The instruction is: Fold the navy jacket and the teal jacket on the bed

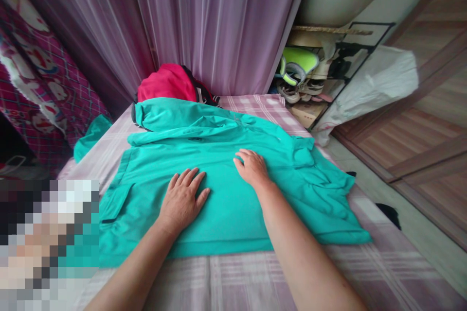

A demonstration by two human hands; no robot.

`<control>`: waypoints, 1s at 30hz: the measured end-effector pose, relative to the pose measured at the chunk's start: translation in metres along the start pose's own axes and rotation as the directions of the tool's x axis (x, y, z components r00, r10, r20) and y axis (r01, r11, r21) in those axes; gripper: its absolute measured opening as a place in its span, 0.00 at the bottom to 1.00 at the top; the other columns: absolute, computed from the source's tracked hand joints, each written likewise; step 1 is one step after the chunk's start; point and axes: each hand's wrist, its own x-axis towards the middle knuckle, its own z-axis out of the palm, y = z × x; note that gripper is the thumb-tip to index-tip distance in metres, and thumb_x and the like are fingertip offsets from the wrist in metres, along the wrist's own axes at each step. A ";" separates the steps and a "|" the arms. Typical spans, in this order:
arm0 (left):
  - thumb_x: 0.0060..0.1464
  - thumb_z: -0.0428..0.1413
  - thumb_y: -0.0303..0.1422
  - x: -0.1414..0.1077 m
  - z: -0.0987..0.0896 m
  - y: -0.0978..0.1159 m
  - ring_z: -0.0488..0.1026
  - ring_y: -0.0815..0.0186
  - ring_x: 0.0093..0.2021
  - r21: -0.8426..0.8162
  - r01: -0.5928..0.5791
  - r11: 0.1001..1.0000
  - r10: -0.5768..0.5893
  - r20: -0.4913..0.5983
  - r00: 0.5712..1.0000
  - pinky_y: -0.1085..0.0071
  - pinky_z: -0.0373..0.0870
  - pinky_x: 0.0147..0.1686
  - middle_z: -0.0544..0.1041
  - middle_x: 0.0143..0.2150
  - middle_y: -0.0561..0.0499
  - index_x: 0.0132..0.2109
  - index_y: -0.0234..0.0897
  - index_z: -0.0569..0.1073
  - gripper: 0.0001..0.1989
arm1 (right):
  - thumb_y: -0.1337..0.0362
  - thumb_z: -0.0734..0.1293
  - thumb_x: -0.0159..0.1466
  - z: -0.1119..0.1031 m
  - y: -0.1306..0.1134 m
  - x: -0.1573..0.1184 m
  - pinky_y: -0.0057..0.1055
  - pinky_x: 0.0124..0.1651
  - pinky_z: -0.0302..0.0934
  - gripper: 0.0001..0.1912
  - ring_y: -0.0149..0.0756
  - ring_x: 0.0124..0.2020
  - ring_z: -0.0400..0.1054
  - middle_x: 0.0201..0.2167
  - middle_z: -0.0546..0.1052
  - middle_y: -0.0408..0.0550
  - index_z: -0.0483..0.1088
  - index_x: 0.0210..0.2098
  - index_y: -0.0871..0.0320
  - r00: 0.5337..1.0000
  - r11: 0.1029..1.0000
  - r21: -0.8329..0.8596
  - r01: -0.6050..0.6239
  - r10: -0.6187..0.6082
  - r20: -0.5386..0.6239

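A teal jacket (226, 194) lies spread out over a checked cloth, with a flap pocket near its left edge and a sleeve stretched across its far side. My left hand (183, 197) rests flat on the left half of the fabric, fingers spread. Farther right and a bit higher, my right hand (252, 166) also lies on the jacket, its fingers extended and partly bent. Neither hand grips anything. Creases gather in the cloth at the jacket's right end.
Behind the jacket sits a pink and black bag (166, 82) against a purple curtain (219, 19). To the right stand a shoe rack (352, 92), a white plastic bag (379, 77) and a wooden door (419, 131). Patterned fabric (32, 77) hangs at left. The lower left corner is pixelated.
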 end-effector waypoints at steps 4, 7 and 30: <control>0.65 0.45 0.49 0.000 -0.001 0.000 0.65 0.51 0.65 -0.001 0.003 1.000 -0.003 0.012 1.000 0.47 0.60 0.64 0.71 0.64 0.44 0.63 0.43 0.70 0.26 | 0.62 0.59 0.69 -0.001 0.016 -0.009 0.39 0.62 0.57 0.18 0.42 0.60 0.66 0.59 0.74 0.52 0.75 0.53 0.57 0.998 1.000 -0.010 -0.026 0.025 -0.051; 0.65 0.45 0.49 0.000 -0.002 0.000 0.65 0.50 0.66 -0.004 0.003 1.000 -0.003 0.026 1.000 0.46 0.60 0.64 0.71 0.65 0.44 0.63 0.42 0.69 0.27 | 0.61 0.59 0.69 -0.005 0.034 -0.024 0.41 0.63 0.56 0.19 0.43 0.60 0.66 0.59 0.74 0.53 0.74 0.54 0.57 0.997 0.999 -0.053 0.003 -0.006 -0.072; 0.65 0.46 0.49 -0.001 -0.006 0.008 0.63 0.53 0.67 -0.029 0.064 0.998 -0.063 0.055 0.996 0.49 0.56 0.66 0.69 0.66 0.47 0.64 0.46 0.68 0.25 | 0.58 0.57 0.68 -0.016 0.084 -0.080 0.43 0.57 0.64 0.21 0.45 0.54 0.71 0.52 0.78 0.56 0.76 0.50 0.58 0.935 0.987 -0.032 0.154 -0.156 -0.317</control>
